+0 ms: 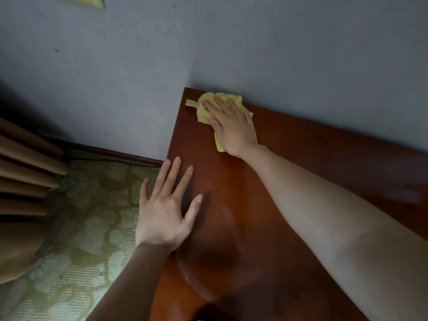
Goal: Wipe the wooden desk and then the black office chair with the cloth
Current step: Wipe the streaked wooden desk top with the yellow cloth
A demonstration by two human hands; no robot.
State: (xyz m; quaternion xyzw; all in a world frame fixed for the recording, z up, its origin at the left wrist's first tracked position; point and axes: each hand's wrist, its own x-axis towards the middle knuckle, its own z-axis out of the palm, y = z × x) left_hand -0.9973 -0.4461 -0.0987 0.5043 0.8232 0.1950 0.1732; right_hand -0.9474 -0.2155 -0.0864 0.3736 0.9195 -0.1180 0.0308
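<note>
The right hand (234,130) presses a crumpled yellow cloth (206,110) flat onto the far left corner of the reddish-brown wooden surface (289,158), beside the grey wall (278,54), its fingers (212,107) straight and slightly apart. The left hand (162,214) rests at the surface's left edge, fingers spread, holding nothing.

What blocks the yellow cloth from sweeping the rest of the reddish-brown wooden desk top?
No object visible. The right hand presses the yellow cloth in the far corner; only the left hand, spread at the left edge of the reddish-brown wooden desk, sits in its path.
</note>
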